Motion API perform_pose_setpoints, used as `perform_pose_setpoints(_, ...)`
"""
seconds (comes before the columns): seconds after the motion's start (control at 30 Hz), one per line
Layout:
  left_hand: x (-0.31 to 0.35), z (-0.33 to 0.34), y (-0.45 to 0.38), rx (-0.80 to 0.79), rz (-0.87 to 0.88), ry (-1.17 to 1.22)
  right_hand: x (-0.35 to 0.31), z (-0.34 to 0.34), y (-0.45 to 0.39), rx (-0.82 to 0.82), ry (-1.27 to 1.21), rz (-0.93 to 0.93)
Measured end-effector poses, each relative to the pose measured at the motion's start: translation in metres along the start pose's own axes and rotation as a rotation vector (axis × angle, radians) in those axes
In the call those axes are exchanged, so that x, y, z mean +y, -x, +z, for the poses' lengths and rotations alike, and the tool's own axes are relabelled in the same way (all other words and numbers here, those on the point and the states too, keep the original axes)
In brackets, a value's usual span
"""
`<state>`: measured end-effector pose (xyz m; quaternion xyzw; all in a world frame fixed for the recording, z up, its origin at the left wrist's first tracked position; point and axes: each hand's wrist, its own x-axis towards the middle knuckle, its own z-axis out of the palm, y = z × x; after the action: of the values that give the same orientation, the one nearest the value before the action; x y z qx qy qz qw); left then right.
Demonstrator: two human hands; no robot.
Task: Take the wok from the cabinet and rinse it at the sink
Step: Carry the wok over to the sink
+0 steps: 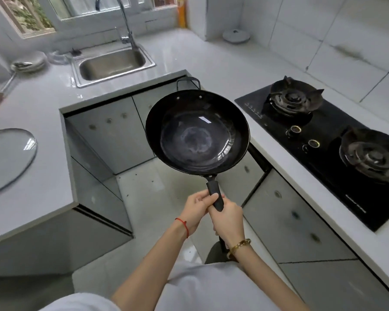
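I see the white counter carrying a glass lid, a ladle on plates, the sink and the stove.

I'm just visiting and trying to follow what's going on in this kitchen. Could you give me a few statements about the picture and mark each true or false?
1. Both hands grip the wok's handle. True: the left hand and right hand wrap the handle of the wok.
2. The wok is full of water. False: it looks empty, with only a dull patch at its bottom.
3. The wok is already in the sink. False: it is held in the air above the floor, short of the sink.
4. A glass lid lies on the counter at the left. True.
5. The stove has two burners with nothing on them. True.
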<state>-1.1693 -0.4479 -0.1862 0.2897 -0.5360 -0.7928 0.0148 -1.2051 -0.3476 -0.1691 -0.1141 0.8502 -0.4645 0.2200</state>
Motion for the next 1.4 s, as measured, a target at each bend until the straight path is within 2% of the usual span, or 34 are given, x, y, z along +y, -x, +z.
perform_pose_setpoints(0.33, 0.070, -0.032, -0.133, 0.103, 0.024, 0.073, -0.053, 0.020, -0.156, -0.085, 0.021, -0.086)
perform_pose_setpoints(0.63, 0.168, -0.041, -0.279, 0.193, 0.083, 0.163, -0.121, 0.019, -0.331, -0.143, 0.059, -0.171)
perform_pose_setpoints(0.93, 0.248, -0.075, -0.383, 0.264, 0.110, 0.131, -0.184, 0.047, -0.455, -0.158, 0.123, -0.217)
perform_pose_setpoints(1.4, 0.360, -0.181, -0.547, 0.183, 0.060, 0.123, -0.281, 0.132, -0.630, -0.131, 0.106, -0.150)
